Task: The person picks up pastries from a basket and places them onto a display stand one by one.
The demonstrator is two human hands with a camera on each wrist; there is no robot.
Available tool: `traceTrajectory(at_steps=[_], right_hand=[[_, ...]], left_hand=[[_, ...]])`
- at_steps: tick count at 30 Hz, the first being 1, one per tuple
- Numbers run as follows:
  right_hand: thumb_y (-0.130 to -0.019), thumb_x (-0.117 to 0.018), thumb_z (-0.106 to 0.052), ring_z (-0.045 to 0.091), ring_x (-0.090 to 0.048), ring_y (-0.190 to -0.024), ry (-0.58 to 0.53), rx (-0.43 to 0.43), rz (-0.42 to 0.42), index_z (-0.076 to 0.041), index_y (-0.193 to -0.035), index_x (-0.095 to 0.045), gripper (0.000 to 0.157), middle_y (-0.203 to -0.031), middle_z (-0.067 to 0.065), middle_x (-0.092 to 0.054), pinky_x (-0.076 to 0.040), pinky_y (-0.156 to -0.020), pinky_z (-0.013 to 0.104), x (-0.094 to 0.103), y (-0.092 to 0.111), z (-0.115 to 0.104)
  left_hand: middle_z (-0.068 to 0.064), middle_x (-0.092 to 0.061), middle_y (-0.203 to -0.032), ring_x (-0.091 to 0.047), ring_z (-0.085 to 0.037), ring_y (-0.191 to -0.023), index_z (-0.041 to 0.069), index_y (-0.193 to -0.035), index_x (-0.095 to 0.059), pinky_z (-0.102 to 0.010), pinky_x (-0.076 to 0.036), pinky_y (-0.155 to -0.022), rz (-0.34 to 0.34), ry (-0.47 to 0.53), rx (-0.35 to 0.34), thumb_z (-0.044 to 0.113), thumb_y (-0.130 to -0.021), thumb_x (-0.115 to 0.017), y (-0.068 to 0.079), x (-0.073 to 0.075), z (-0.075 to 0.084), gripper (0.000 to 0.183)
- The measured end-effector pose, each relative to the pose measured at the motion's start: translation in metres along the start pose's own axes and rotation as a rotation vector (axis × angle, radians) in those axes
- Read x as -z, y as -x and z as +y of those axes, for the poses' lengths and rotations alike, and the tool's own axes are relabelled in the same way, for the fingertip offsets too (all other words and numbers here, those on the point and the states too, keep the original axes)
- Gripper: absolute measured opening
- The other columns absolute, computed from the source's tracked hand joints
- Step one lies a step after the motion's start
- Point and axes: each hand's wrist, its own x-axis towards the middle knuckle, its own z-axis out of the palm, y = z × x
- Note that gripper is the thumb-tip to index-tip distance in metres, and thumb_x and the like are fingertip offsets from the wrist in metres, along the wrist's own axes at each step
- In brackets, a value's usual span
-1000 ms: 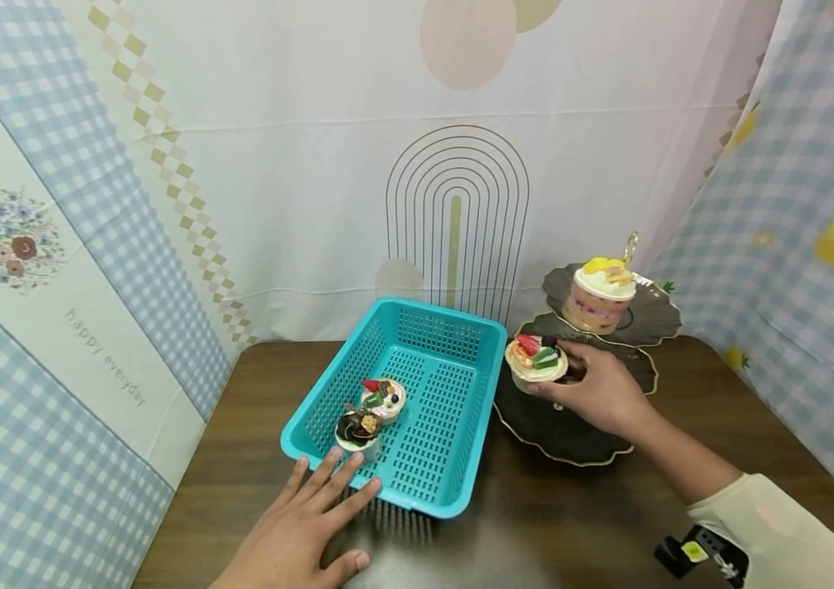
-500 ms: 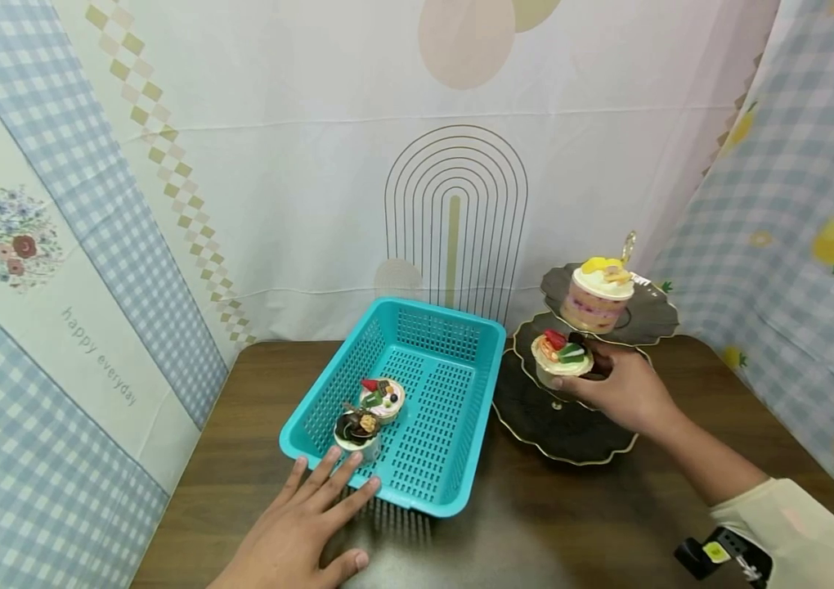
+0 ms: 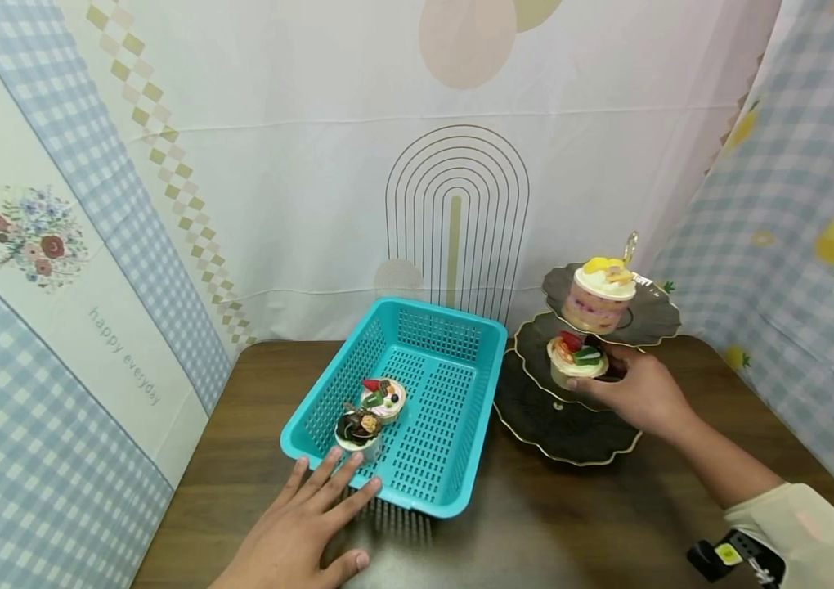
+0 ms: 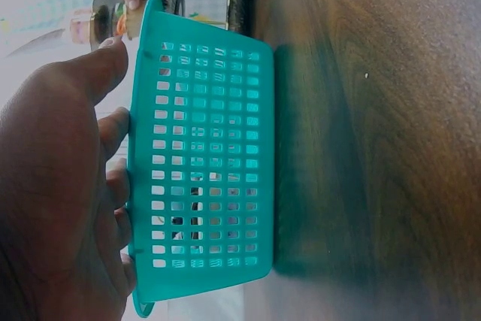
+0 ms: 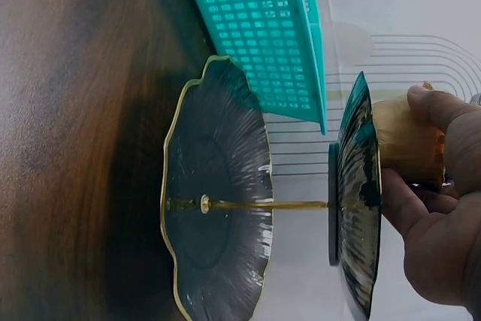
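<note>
My right hand [image 3: 641,388] grips a fruit-topped cupcake [image 3: 576,360] between thumb and fingers, at the middle tier of a dark, gold-rimmed cake stand [image 3: 564,433]. In the right wrist view the cupcake's pale side [image 5: 406,140] sits at the tier's surface [image 5: 357,208]; whether it bears full weight there I cannot tell. My left hand [image 3: 302,519] lies with spread, straight fingers against the near rim of a turquoise basket [image 3: 486,409]. Inside the basket are a chocolate-topped cupcake [image 3: 358,433] and a cream cupcake with a strawberry [image 3: 383,401], side by side.
A tall layered dessert cup with yellow fruit [image 3: 599,296] stands on the stand's top tier [image 3: 656,315], close above my right hand. The stand's gold handle [image 3: 631,245] rises behind it. A patterned cloth backdrop [image 3: 314,204] borders the brown wooden table [image 3: 240,458].
My right hand has carried the fruit-topped cupcake rightward from the stand's left edge, over onto the middle tier. My left hand stays at the basket rim.
</note>
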Motion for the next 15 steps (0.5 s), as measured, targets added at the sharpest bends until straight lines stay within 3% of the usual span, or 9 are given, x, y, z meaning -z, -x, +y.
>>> traceTrajectory(at_steps=[15], right_hand=[[-0.084, -0.084, -0.048, 0.034, -0.069, -0.098, 0.02, -0.026, -0.02, 0.005, -0.128, -0.065, 0.071, -0.112, 0.022, -0.072, -0.054, -0.076, 0.042, -0.003, -0.001, 0.014]], left_hand=[[-0.005, -0.031, -0.166, -0.023, -0.028, -0.153, 0.032, -0.161, -0.036, -0.038, 0.007, -0.125, -0.002, -0.007, -0.007, 0.06, -0.094, -0.065, 0.0, -0.001, -0.001, 0.079]])
